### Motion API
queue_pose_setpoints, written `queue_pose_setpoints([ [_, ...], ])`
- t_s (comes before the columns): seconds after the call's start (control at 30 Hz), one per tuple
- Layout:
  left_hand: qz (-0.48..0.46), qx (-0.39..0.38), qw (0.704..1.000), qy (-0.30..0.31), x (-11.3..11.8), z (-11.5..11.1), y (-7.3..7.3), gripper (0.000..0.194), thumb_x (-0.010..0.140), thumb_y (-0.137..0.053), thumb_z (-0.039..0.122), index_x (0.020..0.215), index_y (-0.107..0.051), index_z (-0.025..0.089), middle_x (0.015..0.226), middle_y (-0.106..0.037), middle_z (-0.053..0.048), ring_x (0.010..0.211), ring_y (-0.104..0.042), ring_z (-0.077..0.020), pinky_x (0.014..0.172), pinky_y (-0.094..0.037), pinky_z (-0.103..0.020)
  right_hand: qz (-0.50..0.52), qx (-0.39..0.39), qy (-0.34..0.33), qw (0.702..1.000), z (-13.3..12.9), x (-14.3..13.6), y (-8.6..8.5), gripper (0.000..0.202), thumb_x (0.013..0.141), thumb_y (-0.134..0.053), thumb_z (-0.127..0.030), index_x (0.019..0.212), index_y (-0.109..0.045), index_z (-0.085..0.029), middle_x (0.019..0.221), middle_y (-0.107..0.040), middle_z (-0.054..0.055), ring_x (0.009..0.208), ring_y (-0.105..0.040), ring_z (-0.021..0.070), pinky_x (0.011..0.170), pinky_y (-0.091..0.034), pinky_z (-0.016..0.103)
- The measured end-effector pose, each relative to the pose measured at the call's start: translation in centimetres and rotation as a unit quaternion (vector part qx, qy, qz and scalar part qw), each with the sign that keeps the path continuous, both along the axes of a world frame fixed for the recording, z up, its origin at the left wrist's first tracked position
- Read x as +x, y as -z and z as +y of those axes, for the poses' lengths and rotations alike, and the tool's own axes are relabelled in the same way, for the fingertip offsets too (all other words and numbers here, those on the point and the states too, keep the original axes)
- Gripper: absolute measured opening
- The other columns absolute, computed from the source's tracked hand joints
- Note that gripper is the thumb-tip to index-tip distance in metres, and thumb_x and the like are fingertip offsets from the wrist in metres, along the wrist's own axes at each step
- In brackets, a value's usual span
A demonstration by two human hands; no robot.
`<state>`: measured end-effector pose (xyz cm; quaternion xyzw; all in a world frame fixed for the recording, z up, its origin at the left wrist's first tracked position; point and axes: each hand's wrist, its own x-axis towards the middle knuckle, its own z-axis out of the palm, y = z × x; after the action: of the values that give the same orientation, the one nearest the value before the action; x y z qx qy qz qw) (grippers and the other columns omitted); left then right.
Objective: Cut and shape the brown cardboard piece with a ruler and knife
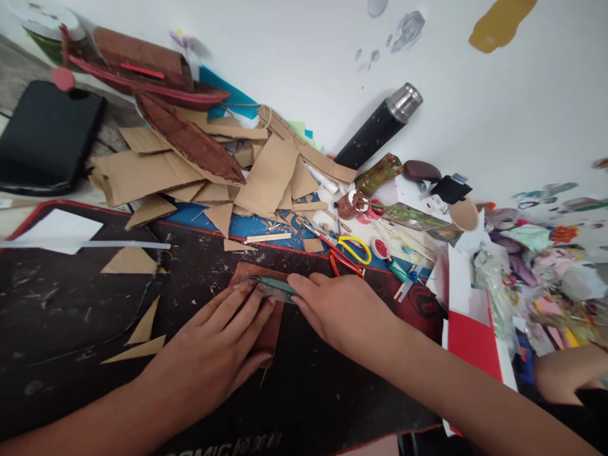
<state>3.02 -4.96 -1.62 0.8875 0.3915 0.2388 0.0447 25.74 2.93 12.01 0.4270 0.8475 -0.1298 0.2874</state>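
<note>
1. White wall (304, 57), marked with grey and ochre patches (502, 25), stands behind a cluttered worktop and its red-edged black mat (365, 386).
2. Just inside the mat's far edge, around the middle of its length, lies a brown sheet (272, 332), partly covered by the left hand.
3. Left hand (209, 345): palm down, fingers extended and close together, resting on the sheet and against a green, partly see-through strip (275, 284); it grips nothing visibly.
4. Right hand (339, 310): curled nearly closed, thumb and forefinger pinching the strip's right end. Whether the strip is a ruler or a tool is too blurred to tell.
5. Beyond the mat's far edge are cardboard scraps (270, 174), a brown boat hull (192, 136), scissors (355, 240) with yellow and red handles, and a black vacuum flask (373, 132).
6. White paper (61, 227) lies at the mat's far left corner; a red-and-white box (470, 342) stands by its right edge.
</note>
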Motion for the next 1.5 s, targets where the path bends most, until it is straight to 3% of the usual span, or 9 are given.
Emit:
queue_pose_setpoints([
  [0.23, -0.016, -0.026, 0.999, -0.010, 0.1, -0.3, 0.4, 0.068, 0.117, -0.055, 0.061, 0.169, -0.066, 0.018, 0.153, -0.080, -0.017, 0.152, -0.067, -0.0347, 0.137, -0.044, -0.047, -0.038, -0.005, -0.049, 0.998, 0.2, -1.1, -0.8, 0.050, 0.113, -0.054, -0.009, 0.162, -0.059, -0.013, 0.112, -0.085, 0.017, 0.088, -0.086, 0.0287, 0.064, -0.056, 0.035],
  [0.57, 0.014, 0.010, 1.000, 0.013, -0.3, 0.2, 0.3, 0.069, 0.117, -0.053, 0.055, 0.167, -0.065, 0.009, 0.153, -0.078, -0.022, 0.149, -0.067, -0.0399, 0.128, -0.051, -0.053, -0.057, -0.009, -0.061, 0.996, 0.5, -1.6, -1.5, 0.054, 0.113, -0.054, -0.007, 0.166, -0.058, -0.010, 0.118, -0.085, 0.018, 0.093, -0.088, 0.0298, 0.066, -0.060, 0.036],
  [0.83, 0.020, 0.006, 1.000, 0.012, -0.1, 0.3, 0.0, 0.066, 0.119, -0.048, 0.055, 0.162, -0.070, 0.011, 0.151, -0.080, -0.019, 0.146, -0.068, -0.0385, 0.128, -0.051, -0.052, -0.052, 0.002, -0.064, 0.997, 0.4, -1.3, -1.5, 0.052, 0.113, -0.053, -0.007, 0.165, -0.058, -0.011, 0.115, -0.085, 0.018, 0.091, -0.087, 0.0285, 0.065, -0.058, 0.035],
  [1.07, -0.003, -0.004, 1.000, -0.004, 0.2, 0.0, 0.0, 0.068, 0.123, -0.038, 0.056, 0.159, -0.072, 0.011, 0.149, -0.081, -0.018, 0.148, -0.067, -0.0366, 0.130, -0.047, -0.050, -0.067, -0.010, -0.055, 0.996, 0.2, -1.2, -1.7, 0.043, 0.113, -0.054, -0.007, 0.154, -0.064, -0.013, 0.110, -0.084, 0.015, 0.085, -0.084, 0.0260, 0.058, -0.046, 0.034],
  [1.27, -0.014, -0.022, 1.000, -0.005, 0.2, -0.2, 0.4, 0.068, 0.121, -0.044, 0.059, 0.163, -0.070, 0.012, 0.156, -0.079, -0.018, 0.155, -0.064, -0.0359, 0.135, -0.045, -0.049, -0.043, -0.005, -0.019, 0.999, -0.1, -0.3, -1.5, 0.026, 0.119, -0.055, -0.017, 0.140, -0.071, -0.016, 0.108, -0.084, 0.011, 0.082, -0.080, 0.0228, 0.057, -0.031, 0.036],
  [1.5, -0.005, -0.017, 1.000, -0.001, -0.1, -0.3, 0.6, 0.071, 0.119, -0.049, 0.061, 0.168, -0.065, 0.011, 0.164, -0.074, -0.020, 0.157, -0.063, -0.0373, 0.135, -0.046, -0.051, -0.050, -0.001, 0.003, 0.999, -0.7, 1.1, -1.3, 0.033, 0.119, -0.059, -0.018, 0.150, -0.070, -0.019, 0.112, -0.085, 0.009, 0.080, -0.079, 0.0227, 0.059, -0.020, 0.037],
])
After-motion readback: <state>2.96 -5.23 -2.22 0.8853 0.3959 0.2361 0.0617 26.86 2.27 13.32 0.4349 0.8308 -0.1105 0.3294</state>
